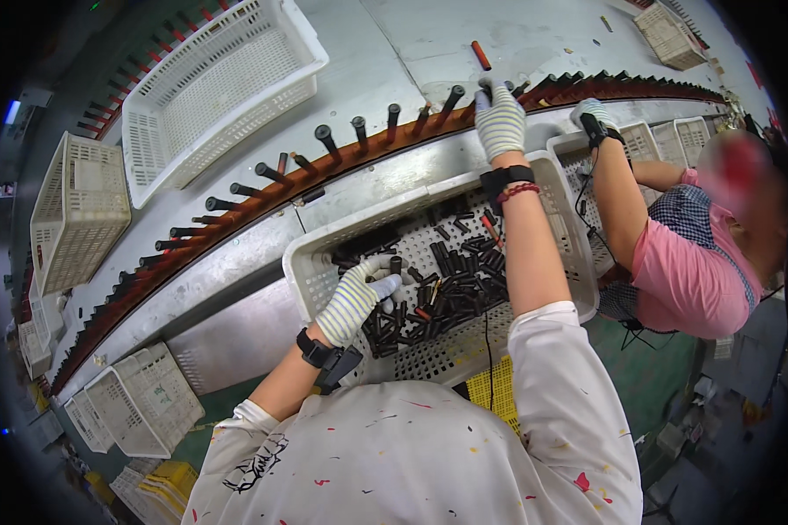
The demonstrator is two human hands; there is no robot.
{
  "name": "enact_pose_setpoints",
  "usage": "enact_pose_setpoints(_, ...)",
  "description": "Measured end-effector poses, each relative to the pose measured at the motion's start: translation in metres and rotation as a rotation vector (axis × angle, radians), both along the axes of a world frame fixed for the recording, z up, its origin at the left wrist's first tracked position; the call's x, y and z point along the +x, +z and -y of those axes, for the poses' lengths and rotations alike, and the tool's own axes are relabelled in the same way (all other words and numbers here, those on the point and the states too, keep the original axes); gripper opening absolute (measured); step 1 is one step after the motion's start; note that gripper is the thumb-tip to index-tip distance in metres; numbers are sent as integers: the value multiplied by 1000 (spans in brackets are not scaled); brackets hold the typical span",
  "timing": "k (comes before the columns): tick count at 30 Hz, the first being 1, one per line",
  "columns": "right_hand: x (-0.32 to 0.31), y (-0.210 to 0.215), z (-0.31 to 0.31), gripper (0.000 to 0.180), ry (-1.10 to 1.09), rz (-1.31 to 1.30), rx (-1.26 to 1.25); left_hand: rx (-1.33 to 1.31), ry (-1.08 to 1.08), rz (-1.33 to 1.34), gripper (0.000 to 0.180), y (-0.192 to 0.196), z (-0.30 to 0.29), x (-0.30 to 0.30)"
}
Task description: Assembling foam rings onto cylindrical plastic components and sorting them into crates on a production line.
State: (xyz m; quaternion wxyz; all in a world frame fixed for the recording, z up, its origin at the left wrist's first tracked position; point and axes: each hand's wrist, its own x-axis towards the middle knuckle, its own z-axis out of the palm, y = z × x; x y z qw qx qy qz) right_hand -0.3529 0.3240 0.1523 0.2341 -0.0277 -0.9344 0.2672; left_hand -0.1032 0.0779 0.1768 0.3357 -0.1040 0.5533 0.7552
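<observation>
My left hand (pixel 355 302), in a striped glove, is closed over the white perforated crate (pixel 578 262) in front of me. A short black tube (pixel 396 265) stands up between its fingers. Many similar black tubes (pixel 477 287) lie loose in the crate, with a few red ones among them. Ahead, a curved reddish-brown rail (pixel 302 182) carries a long row of upright pieces, several topped with black flared caps (pixel 326 134). My right hand (pixel 501 122), gloved the same way, reaches to this row. Its fingers close round a dark capped piece (pixel 485 85), partly hidden by the glove.
A red tube (pixel 481 56) lies on the grey table (pixel 411 26) beyond the rail. A large white basket (pixel 311 61) sits at the far left, another crate (pixel 674 39) at the far right. On my right, a co-worker in a pink shirt (pixel 696 280) reaches a gloved hand (pixel 594 112) toward the rail.
</observation>
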Motion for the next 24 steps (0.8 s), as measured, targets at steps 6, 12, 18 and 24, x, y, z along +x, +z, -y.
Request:
enact_pose_setpoints(6,82,36,52,41,93,50,-460,101,237,45,32,18,16,-12)
enact_pose_setpoints(12,177,60,87,32,808,701,-741,357,244,62,32,3,5,-27)
enact_pose_setpoints(18,175,62,69,22,476,471,-1127,320,101,-23,33,5,-25,-36)
enact_pose_setpoints(24,85,69,-8,29,-23,92,-1044,-947,-1251,-636,56,-77,-75,-15)
